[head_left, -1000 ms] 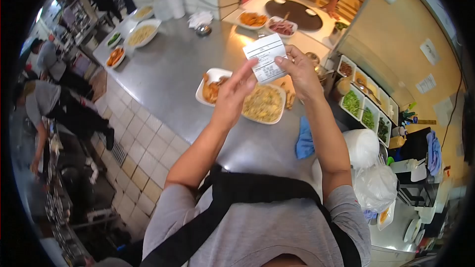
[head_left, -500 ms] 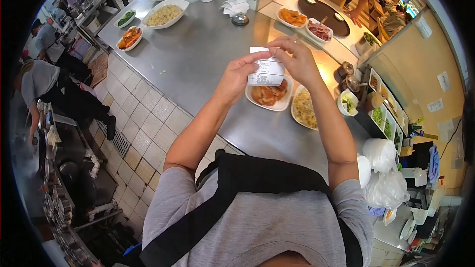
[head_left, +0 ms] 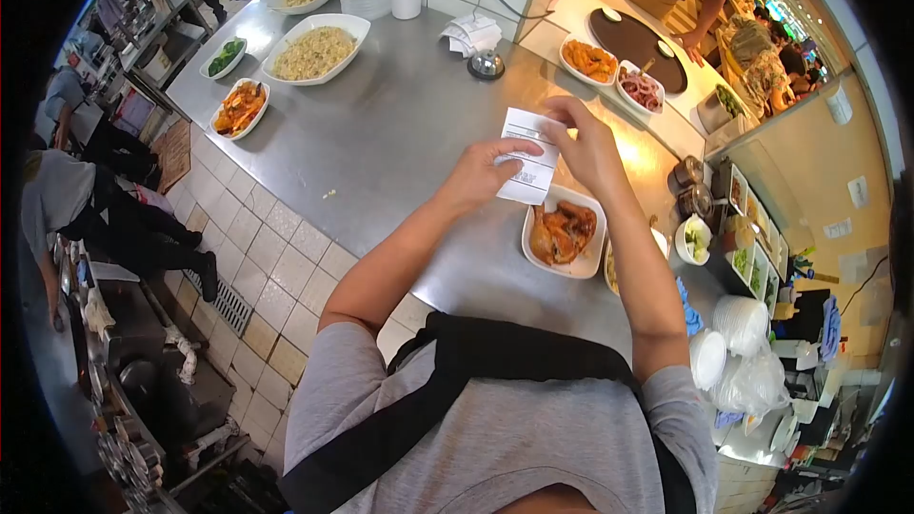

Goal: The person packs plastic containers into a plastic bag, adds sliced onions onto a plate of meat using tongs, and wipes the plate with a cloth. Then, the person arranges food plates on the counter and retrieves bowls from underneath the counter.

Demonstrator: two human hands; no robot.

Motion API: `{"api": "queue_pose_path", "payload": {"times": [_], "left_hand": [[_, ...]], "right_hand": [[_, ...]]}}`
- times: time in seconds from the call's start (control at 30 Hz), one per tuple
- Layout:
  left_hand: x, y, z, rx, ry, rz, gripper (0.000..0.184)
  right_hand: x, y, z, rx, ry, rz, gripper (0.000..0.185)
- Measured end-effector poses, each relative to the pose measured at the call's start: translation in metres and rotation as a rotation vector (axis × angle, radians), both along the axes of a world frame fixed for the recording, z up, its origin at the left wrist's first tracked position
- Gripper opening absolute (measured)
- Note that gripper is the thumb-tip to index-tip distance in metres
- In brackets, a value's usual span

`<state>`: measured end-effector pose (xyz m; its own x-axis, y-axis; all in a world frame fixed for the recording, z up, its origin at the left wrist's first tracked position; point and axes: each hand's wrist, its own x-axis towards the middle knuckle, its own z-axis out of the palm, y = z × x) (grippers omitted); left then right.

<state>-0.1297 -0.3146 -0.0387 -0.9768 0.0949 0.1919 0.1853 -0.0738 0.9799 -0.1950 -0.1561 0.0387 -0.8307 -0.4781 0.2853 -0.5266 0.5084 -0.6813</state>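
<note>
A printed paper receipt (head_left: pixel 530 138) is held up over the steel counter, tilted. My left hand (head_left: pixel 486 174) pinches it from the left, thumb lying across the print. At its upper right edge, the thumb and curled fingers of my right hand (head_left: pixel 583 143) close on the paper. Just below the receipt sits a white dish of browned roast chicken (head_left: pixel 563 233). A second dish, holding yellow fried rice (head_left: pixel 611 271), is mostly covered by my right forearm.
On the steel counter (head_left: pixel 400 105) stand a big bowl of fried rice (head_left: pixel 315 50), a dish of orange-red food (head_left: pixel 241 108), a call bell (head_left: pixel 486 64) and a paper stack (head_left: pixel 472 35). Garnish trays (head_left: pixel 752 257) line the right. Co-workers stand left; a person leans beyond the pass.
My view has shifted, and the counter things appear moved in the picture. The receipt has turned to a steeper tilt, and my left thumb has slid lower across it.
</note>
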Motion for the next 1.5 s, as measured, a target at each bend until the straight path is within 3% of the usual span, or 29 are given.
{"api": "queue_pose_path", "payload": {"times": [0.1, 0.27, 0.43, 0.57, 0.63, 0.7, 0.73, 0.8, 0.87, 0.93, 0.97, 1.0, 1.07, 1.13, 1.23, 1.33, 1.43, 1.5], "left_hand": [[-0.058, -0.024, -0.033, -0.281, 0.04, 0.231, 0.031], [-0.205, -0.092, -0.06, -0.389, 0.168, 0.662, 0.035], [-0.318, -0.12, -0.035, -0.373, 0.246, 0.918, 0.038], [-0.371, -0.118, -0.04, -0.472, 0.105, 0.925, 0.031], [-0.378, -0.118, -0.062, -0.693, 0.017, 0.85, 0.029], [-0.391, -0.121, -0.1, -0.717, -0.201, 0.755, 0.031], [-0.363, -0.122, -0.093, -0.585, -0.203, 0.705, 0.039], [-0.314, -0.121, -0.079, -0.53, -0.166, 0.827, 0.057], [-0.265, -0.151, -0.075, -0.556, 0.08, 0.968, 0.06], [-0.19, -0.194, -0.064, -0.157, 0.299, 1.218, 0.047], [-0.147, -0.22, -0.051, -0.073, 0.236, 1.377, 0.043], [-0.117, -0.254, -0.063, -0.203, 0.281, 1.7, 0.042], [-0.055, -0.338, -0.1, -0.116, 0.442, 1.963, 0.044], [-0.007, -0.386, -0.117, -0.481, -0.006, 2.461, 0.043], [0.033, -0.441, -0.144, 0.232, -0.228, 1.839, 0.037], [0.043, -0.443, -0.117, 0.488, -0.286, 1.442, 0.037], [0.038, -0.435, -0.101, 0.488, -0.287, 1.499, 0.031], [0.04, -0.429, -0.121, 0.472, -0.287, 1.563, 0.031]], "right_hand": [[0.016, 0.018, 0.011, 0.045, 0.177, -0.081, 0.048], [0.058, 0.084, 0.012, 0.095, 0.183, -0.207, 0.036], [0.095, 0.152, -0.01, 0.149, 0.19, -0.522, 0.023], [0.11, 0.178, -0.02, 0.128, 0.045, -0.728, 0.018], [0.109, 0.182, -0.026, 0.12, 0.042, -0.734, 0.018], [0.095, 0.172, -0.027, 0.15, 0.078, -0.681, 0.018], [0.09, 0.162, -0.024, 0.182, 0.118, -0.643, 0.018], [0.081, 0.149, -0.019, 0.23, 0.16, -0.573, 0.019], [0.072, 0.14, -0.015, 0.259, 0.168, -0.513, 0.019], [0.065, 0.132, -0.012, 0.257, 0.174, -0.461, 0.019], [0.062, 0.129, -0.013, 0.265, 0.177, -0.445, 0.02], [0.058, 0.126, -0.014, 0.272, 0.181, -0.43, 0.02], [0.053, 0.118, -0.016, 0.271, 0.207, -0.377, 0.018], [0.05, 0.108, -0.017, 0.287, 0.213, -0.311, 0.017], [0.052, 0.09, -0.015, 0.306, 0.223, -0.256, 0.016], [0.057, 0.084, -0.009, 0.353, 0.243, -0.223, 0.016], [0.069, 0.083, -0.004, 0.341, 0.224, -0.219, 0.017], [0.08, 0.089, -0.004, 0.347, 0.196, -0.223, 0.017]]}}
